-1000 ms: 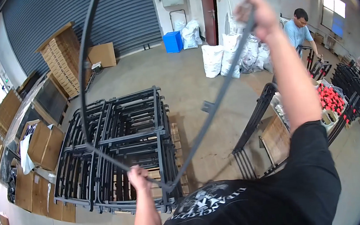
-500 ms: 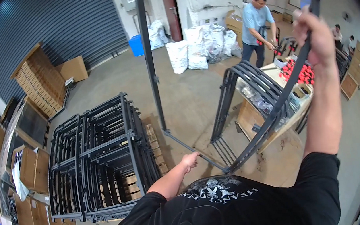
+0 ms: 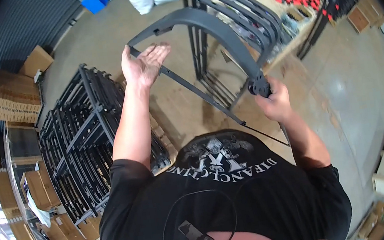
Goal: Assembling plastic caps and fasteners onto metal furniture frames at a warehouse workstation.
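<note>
My right hand (image 3: 273,101) grips a dark metal frame (image 3: 225,33); my left hand (image 3: 143,67) lies open at its bar. Held one-sided, it could swing into the neighbouring frames (image 3: 273,33).

Left hand (image 3: 139,71) spread, right hand (image 3: 275,101) curled, both ahead of the black shirt (image 3: 199,181).
Left of the shirt's front, the left palm faces upward, thumb apart from outstretched fingers, left forearm (image 3: 131,122) extended forward; nearer the shirt, on its right, the right hand grips, right forearm (image 3: 303,139) angled inward.
</note>
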